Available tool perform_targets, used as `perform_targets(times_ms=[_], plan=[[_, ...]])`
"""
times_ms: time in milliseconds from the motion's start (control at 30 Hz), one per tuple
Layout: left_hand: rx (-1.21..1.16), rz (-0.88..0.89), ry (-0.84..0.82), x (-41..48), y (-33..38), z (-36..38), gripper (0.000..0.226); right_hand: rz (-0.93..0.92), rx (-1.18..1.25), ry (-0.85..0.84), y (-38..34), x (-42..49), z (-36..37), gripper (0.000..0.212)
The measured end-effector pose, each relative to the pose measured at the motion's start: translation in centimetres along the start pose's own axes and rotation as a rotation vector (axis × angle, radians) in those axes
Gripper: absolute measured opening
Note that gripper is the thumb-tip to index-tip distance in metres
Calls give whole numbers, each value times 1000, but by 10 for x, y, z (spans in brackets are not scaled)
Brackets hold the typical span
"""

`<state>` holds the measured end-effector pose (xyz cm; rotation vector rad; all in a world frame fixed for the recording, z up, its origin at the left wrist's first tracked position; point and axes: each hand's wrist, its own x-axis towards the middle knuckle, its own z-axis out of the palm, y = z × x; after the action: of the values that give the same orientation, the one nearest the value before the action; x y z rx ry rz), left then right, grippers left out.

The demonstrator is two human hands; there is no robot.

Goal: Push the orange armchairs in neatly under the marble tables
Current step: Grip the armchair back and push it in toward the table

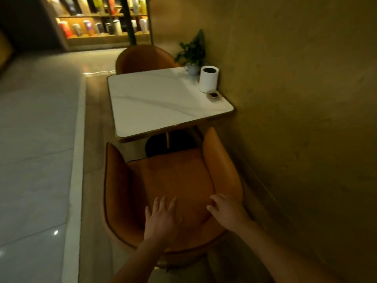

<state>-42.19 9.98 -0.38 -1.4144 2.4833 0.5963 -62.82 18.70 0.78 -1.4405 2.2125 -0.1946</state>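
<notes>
An orange armchair (pixel 173 176) stands in front of me, its seat just short of the near edge of a white marble table (pixel 159 101). My left hand (pixel 161 219) lies over the chair's backrest with its fingers spread and straight. My right hand (pixel 226 209) rests on the backrest to the right, fingers lightly bent over the inner face. A second orange armchair (pixel 142 58) sits tucked in at the table's far side.
On the table near the wall stand a white cylinder container (pixel 208 78), a small square dish (pixel 214 96) and a potted plant (pixel 192 52). A wall (pixel 295 99) runs close along the right. Tiled floor (pixel 36 139) opens to the left, shelves of bottles (pixel 102 17) at the back.
</notes>
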Motion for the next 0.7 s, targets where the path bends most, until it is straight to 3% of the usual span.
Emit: perform_targets(times_ms=[267,400,700], plan=[[-186,-223,-165,6,-4,46,63,-73,-58,-151,40,34,36,41],[-121,-251,-126,3,0,68,61,-103,-75,-213,58,42,62,44],[-46,-232,17,2,9,73,51,-160,-89,-11,71,45,81,50]])
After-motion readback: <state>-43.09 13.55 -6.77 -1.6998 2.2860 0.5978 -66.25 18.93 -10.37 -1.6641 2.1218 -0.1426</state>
